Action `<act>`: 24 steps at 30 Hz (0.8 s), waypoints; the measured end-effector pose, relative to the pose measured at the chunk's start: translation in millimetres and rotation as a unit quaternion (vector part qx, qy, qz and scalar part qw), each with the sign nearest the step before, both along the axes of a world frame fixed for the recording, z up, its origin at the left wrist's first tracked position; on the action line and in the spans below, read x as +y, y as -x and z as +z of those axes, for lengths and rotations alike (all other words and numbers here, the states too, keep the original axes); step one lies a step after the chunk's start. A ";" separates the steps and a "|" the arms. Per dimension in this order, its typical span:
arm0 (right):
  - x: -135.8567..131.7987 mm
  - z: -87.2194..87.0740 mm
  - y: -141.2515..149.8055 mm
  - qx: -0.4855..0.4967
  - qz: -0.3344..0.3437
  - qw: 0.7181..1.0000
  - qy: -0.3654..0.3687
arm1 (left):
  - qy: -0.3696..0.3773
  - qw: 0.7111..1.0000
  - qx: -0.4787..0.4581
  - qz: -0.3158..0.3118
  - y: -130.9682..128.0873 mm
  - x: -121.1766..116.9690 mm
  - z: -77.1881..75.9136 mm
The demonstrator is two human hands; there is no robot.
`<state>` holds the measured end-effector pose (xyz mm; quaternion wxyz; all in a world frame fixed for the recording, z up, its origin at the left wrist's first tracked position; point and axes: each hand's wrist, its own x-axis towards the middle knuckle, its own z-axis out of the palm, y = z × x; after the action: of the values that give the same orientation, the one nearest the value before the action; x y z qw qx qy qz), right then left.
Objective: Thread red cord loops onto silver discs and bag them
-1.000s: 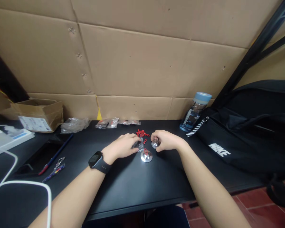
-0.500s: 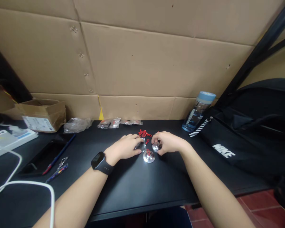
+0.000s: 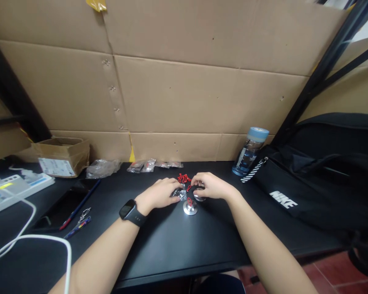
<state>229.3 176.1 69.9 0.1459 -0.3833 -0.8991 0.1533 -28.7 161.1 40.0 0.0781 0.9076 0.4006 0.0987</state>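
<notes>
one front metal disc (image 3: 190,208), domed and shiny, lying on the black table (image 3: 184,245) between the two hands and nearer the person than they are, with a red loop at its middle. one rear metal disc (image 3: 199,195), just behind and to the right of it, partly covered by the right hand (image 3: 213,185), whose fingers and thumb are at it; whether they grip it, cannot tell. one clear plastic wrapper (image 3: 180,194), crinkled, at the fingertips of the left hand (image 3: 161,193); whether it is pinched, cannot tell. hands apart from each other, discs and wrapper between them. one small heap of red cords (image 3: 183,178), behind the discs, with a single red loop (image 3: 188,188) just in front of it. one dark smartwatch (image 3: 129,210), on the left wrist. several small clear packets (image 3: 142,165), in a row by the cardboard wall (image 3: 171,94). to the left: crumpled clear bags (image 3: 102,168), an open cardboard box (image 3: 63,155), a dark tablet (image 3: 63,204), a pen (image 3: 81,202), a keyring (image 3: 81,222), a white power strip (image 3: 18,190), a white cable (image 3: 49,237). to the right: a blue-lidded bottle (image 3: 250,151), upright, beside a black nike bag (image 3: 309,175).
</notes>
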 end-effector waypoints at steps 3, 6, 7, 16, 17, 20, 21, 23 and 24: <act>2.4 -4.1 -1.1 -0.001 0.000 0.999 0.039 | -0.007 1.000 0.006 0.000 0.0 0.6 0.8; 5.8 -7.2 -6.4 0.003 -0.029 0.997 0.071 | -0.033 0.999 0.009 0.014 1.9 2.4 2.2; 7.1 -7.5 -8.7 0.002 -0.039 0.996 0.074 | -0.045 0.999 0.008 0.020 3.2 3.4 2.9; 11.1 -3.9 -18.3 -0.019 -0.014 0.994 0.105 | -0.067 0.997 -0.041 0.015 12.8 11.2 6.4; 10.2 -3.5 -17.4 -0.020 -0.009 0.996 0.087 | -0.062 0.997 -0.050 0.004 10.7 10.9 5.9; 7.9 -2.6 -14.9 -0.030 -0.003 0.997 0.076 | -0.050 0.996 -0.070 -0.039 -1.7 6.6 0.8; 7.4 -2.5 -14.5 -0.036 -0.004 0.996 0.084 | -0.055 0.995 -0.070 -0.043 -7.4 4.4 -1.9; 7.2 -2.4 -14.9 -0.043 -0.009 0.994 0.097 | -0.084 0.994 -0.062 -0.016 -19.6 -0.3 -7.9; 7.4 -2.3 -15.6 -0.042 -0.012 0.994 0.102 | -0.102 0.993 -0.056 0.005 -25.5 -2.4 -10.5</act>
<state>245.0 183.5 67.6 0.0696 -0.4129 -0.8795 0.2262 -3.2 158.7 29.5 0.0071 0.9019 0.3875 0.1904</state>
